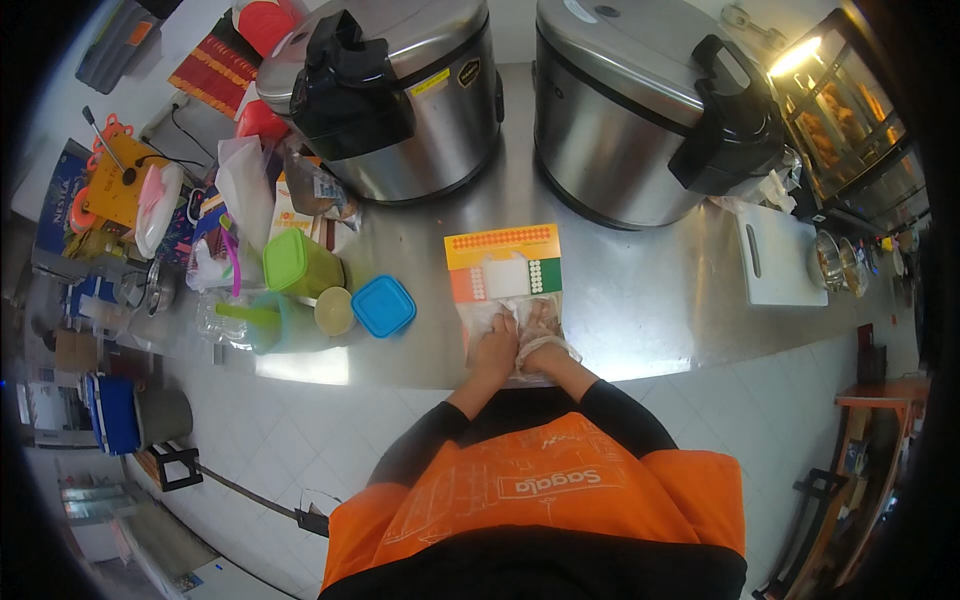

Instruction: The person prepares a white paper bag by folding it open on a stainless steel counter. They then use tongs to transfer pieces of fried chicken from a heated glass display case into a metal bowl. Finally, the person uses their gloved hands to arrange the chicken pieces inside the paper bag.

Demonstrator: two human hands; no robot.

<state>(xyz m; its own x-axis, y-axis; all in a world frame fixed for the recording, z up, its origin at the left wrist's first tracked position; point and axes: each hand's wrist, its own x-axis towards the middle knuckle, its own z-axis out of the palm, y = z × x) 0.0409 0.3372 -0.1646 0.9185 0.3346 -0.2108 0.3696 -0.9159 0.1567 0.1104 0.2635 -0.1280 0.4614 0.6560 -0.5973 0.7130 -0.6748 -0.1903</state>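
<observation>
A printed paper sheet or flat packet [504, 244], yellow, orange and green, lies on the steel counter in front of me. Over its near part is a thin clear plastic bag or glove [551, 349]. My left hand [496, 346] rests at the plastic with its fingers bent; whether it pinches the plastic is unclear. My right hand [546, 337] is partly inside the plastic, which bunches round the wrist, its fingers pointing away from me. Left of the sheet lies a blue square plastic lid [383, 306], beside a beige round cup [334, 311] and a green lidded container [300, 262].
Two large steel rice cookers [427, 150] [615, 142] stand at the back of the counter [637, 300]. A white cutting board [784, 259] and metal bowls [827, 259] are at the right, near a lit food display case [840, 120]. Bags and containers crowd the left.
</observation>
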